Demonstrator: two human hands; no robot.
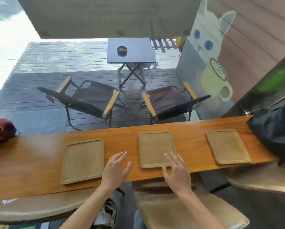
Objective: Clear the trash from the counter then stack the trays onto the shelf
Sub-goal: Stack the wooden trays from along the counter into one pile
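over counter (31, 162) | left hand (116, 170), right hand (176, 172) fingers spread, empty | backpack (275, 129) cut off right

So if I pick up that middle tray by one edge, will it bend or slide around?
The middle tray looks like a rigid wooden slab, so it probably won't flex. It's flat and empty, likely light. On the glossy counter it may slide before lifting.

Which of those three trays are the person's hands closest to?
The middle tray. The right hand overlaps its near corner and the left hand hovers just beside it; the other two lie off to either side.
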